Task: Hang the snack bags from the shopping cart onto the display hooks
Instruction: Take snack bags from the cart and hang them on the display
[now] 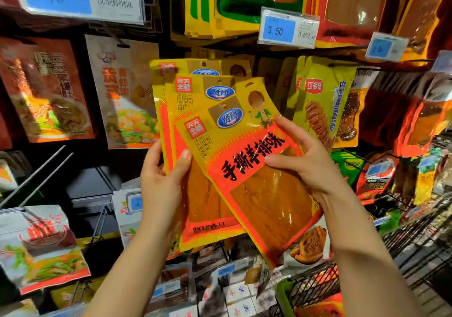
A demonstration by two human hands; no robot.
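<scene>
3 "手撕羊排味" snack bags (247, 160), "3.50" tag (288, 27)

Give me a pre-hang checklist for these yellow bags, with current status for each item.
1. Left hand grips the back bags: ok.
2. Right hand holds the front bag: ok.
3. Front bag's hang hole unblocked: ok.
4. Bags' holes lined up: not ok, the bags are fanned and the front one tilts.
5. Free hook found: cannot tell, no bare hook shows behind the bags.
6. Matching price tag: cannot tell; the 3.50 tag hangs above, product unclear.
</scene>
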